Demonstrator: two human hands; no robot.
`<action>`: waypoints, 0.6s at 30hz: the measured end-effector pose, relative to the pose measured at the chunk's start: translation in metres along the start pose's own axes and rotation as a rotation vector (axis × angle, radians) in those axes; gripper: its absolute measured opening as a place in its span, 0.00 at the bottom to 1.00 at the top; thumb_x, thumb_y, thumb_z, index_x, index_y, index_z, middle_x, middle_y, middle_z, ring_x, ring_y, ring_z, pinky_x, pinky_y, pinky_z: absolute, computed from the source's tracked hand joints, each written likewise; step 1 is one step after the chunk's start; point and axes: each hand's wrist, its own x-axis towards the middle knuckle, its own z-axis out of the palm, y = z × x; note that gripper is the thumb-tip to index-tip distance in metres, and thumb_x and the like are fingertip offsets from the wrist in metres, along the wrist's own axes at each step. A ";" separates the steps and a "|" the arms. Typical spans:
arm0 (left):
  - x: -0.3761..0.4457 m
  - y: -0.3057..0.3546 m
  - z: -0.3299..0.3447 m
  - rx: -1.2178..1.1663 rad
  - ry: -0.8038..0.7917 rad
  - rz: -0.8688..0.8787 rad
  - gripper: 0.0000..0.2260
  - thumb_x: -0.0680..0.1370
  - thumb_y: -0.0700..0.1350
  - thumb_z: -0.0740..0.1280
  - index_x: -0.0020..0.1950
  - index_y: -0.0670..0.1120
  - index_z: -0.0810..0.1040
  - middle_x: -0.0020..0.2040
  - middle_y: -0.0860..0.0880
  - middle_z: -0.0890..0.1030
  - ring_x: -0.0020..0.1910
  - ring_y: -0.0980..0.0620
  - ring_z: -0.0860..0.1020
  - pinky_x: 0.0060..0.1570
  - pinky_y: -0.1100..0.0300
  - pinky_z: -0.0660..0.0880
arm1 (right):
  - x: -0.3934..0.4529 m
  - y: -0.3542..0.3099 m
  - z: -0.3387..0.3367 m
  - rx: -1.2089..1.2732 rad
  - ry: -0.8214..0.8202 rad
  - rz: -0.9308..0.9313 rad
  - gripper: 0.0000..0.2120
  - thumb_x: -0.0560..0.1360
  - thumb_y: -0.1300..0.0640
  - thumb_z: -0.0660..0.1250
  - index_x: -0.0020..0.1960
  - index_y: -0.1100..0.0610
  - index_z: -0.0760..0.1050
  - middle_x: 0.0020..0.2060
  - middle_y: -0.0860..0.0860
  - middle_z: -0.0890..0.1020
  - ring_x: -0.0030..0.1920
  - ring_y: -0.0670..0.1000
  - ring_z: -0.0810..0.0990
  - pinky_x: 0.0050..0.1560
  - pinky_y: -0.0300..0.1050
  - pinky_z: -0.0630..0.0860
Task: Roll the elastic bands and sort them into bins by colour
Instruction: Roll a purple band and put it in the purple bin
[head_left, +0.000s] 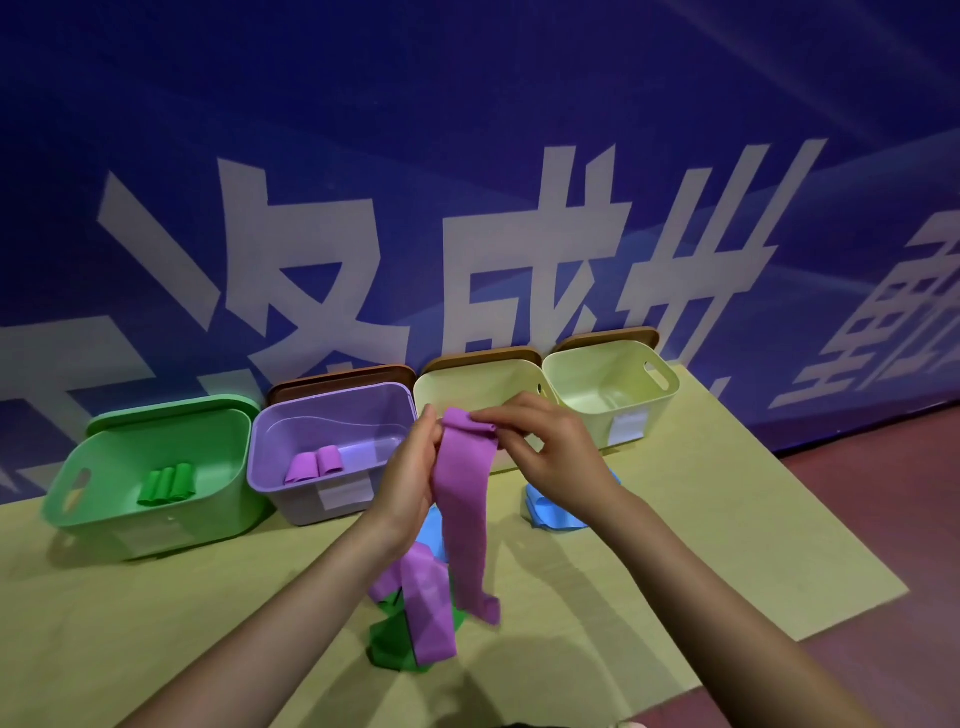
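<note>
Head view, taking the purple bin (332, 415) as the marker: left of it sits the green bin (156, 467) with green rolls (167, 484); inside it lie purple rolls (314, 465). Just right and in front, the left hand (410, 467) and right hand (540, 452) pinch the top of a hanging purple band (462, 514). Further right stand two yellow bins (610, 400).

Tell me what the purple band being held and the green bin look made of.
Purple band: thin, matte, rubbery sheet, likely latex or similar; it drapes limply and curls at the top. Green bin: moulded plastic, smooth with a slight sheen, rounded rim and cut-out handle.
</note>
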 end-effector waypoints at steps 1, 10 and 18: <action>0.000 -0.001 0.000 0.035 -0.002 0.021 0.17 0.82 0.53 0.55 0.52 0.48 0.82 0.52 0.47 0.84 0.53 0.53 0.80 0.58 0.56 0.72 | 0.000 0.002 -0.002 -0.021 -0.001 -0.023 0.13 0.74 0.67 0.64 0.55 0.58 0.82 0.41 0.52 0.80 0.41 0.44 0.77 0.45 0.33 0.72; -0.005 -0.006 0.004 0.190 0.039 0.159 0.09 0.82 0.44 0.60 0.46 0.48 0.78 0.46 0.46 0.77 0.47 0.52 0.74 0.49 0.57 0.68 | -0.002 -0.010 -0.004 0.253 0.010 0.151 0.15 0.74 0.68 0.60 0.54 0.60 0.82 0.41 0.51 0.79 0.39 0.46 0.79 0.43 0.42 0.76; -0.008 -0.009 0.009 0.332 0.040 0.291 0.10 0.83 0.44 0.56 0.48 0.49 0.76 0.45 0.45 0.78 0.42 0.54 0.75 0.42 0.64 0.71 | 0.004 -0.023 0.000 0.470 0.025 0.485 0.06 0.77 0.63 0.66 0.52 0.59 0.80 0.31 0.46 0.79 0.31 0.43 0.75 0.35 0.38 0.73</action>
